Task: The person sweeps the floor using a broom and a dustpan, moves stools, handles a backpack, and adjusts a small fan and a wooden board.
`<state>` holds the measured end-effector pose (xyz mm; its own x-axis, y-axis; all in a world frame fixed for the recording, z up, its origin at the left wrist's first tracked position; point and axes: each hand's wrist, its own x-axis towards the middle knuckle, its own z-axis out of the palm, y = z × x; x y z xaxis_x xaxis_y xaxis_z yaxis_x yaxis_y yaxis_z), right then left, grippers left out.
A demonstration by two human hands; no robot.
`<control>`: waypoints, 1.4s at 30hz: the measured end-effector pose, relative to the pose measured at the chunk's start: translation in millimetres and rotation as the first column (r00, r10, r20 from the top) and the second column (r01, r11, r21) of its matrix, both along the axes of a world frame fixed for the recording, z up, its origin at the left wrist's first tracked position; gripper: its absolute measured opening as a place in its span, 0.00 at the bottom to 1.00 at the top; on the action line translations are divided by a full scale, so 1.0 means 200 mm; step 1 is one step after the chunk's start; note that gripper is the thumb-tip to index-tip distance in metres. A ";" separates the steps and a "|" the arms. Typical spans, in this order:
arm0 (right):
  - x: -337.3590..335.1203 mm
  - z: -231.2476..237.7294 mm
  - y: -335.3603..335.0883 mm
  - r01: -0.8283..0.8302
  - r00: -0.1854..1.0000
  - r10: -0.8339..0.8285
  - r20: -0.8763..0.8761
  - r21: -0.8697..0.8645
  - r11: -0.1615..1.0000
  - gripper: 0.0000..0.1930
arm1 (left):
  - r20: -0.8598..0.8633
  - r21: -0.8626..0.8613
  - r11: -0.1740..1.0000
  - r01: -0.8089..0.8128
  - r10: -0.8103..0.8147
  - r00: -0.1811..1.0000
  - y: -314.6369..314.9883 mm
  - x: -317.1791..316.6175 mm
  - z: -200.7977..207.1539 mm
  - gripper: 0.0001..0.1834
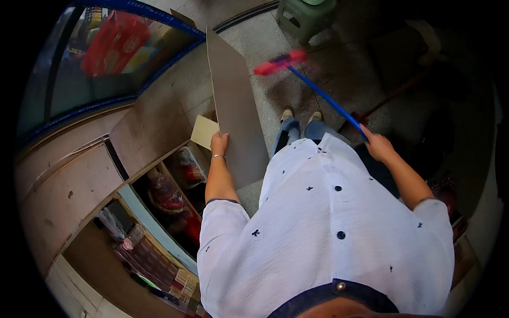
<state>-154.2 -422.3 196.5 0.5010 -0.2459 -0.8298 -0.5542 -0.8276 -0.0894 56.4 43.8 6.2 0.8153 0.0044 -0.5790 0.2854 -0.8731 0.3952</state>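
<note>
My left hand (pixel 219 143) is closed on the near edge of a tall grey-brown flat board (pixel 238 106), with the thumb on its face and the other fingers mostly hidden. The board stands on edge, left of my legs. In my closed right hand (pixel 379 147) is the end of a blue handle belonging to a broom (pixel 324 96). Its pink-red head (pixel 280 62) is blurred and lies over the floor tiles ahead of my shoes (pixel 287 115). Just left of the board, beside my left hand, is a pale yellow panel (pixel 203 132).
A blue-framed glass case (pixel 143 87) with a red package inside stands at the far left. Below it, open shelves (pixel 159 233) hold wrapped goods and boxes. A green plastic stool (pixel 305 21) is on the floor ahead. Dark, unclear items lie along the right side.
</note>
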 end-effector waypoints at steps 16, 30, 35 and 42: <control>-0.39 -0.46 0.17 0.200 0.966 -0.184 -0.182 0.073 0.977 0.31 | -0.036 0.206 0.939 0.274 -0.272 0.962 -0.20 0.22 0.21 0.16; -0.27 -0.88 -0.25 0.466 0.885 -0.456 0.099 -0.136 0.875 0.29 | -0.093 0.173 0.928 0.329 -0.318 0.944 -0.17 0.33 0.17 0.17; -0.51 -0.86 0.16 0.544 0.838 -0.542 -0.063 0.025 0.838 0.33 | -0.143 0.149 0.923 0.355 -0.336 0.931 -0.17 0.43 0.16 0.18; -1.00 -0.25 0.45 0.494 0.854 -0.467 -0.229 0.071 0.867 0.35 | -0.070 0.010 0.940 0.342 -0.340 0.938 0.09 0.41 -0.09 0.17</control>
<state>-354.1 -332.4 147.2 0.1691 -0.3032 -0.9378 -0.8965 -0.4427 -0.0185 139.3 62.5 -12.1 0.7299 -0.2542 -0.6346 -0.0061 -0.9307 0.3658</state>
